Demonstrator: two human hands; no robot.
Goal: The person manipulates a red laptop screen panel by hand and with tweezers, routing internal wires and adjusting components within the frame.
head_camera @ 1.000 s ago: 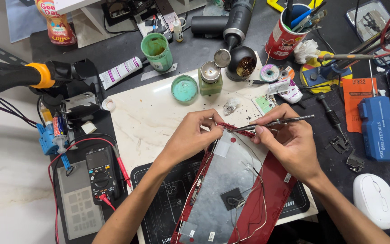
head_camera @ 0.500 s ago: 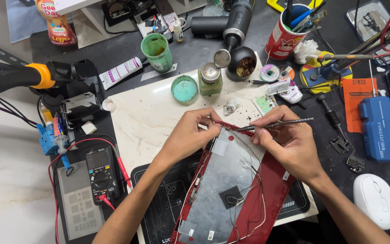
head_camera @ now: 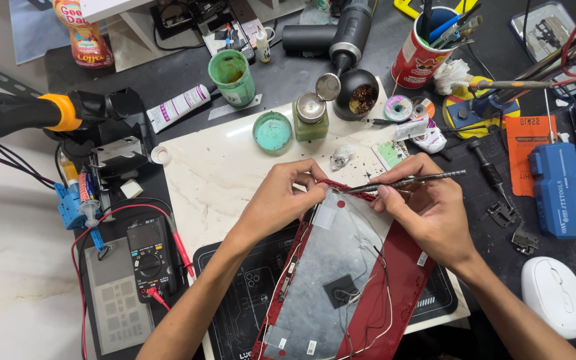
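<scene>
A red laptop lid (head_camera: 395,287) with a grey foil-lined inside lies tilted across the white work slab (head_camera: 215,173), thin cables running over it. My left hand (head_camera: 281,200) pinches the lid's upper edge near its top corner. My right hand (head_camera: 428,207) holds a thin dark metal tool (head_camera: 408,181) like a pen. The tool's tip points left at that same top edge, close to my left fingertips.
A black multimeter (head_camera: 149,257) with red leads sits at the left. Green cup (head_camera: 233,78), green lid (head_camera: 273,132), small bottle (head_camera: 310,117) and brass-wool tip cleaner (head_camera: 360,97) stand behind. A blue tool (head_camera: 555,190) and white mouse (head_camera: 555,297) lie to the right.
My hands stay at the lid's top corner. The tool has shifted a little, and my left fingers have moved slightly along the edge.
</scene>
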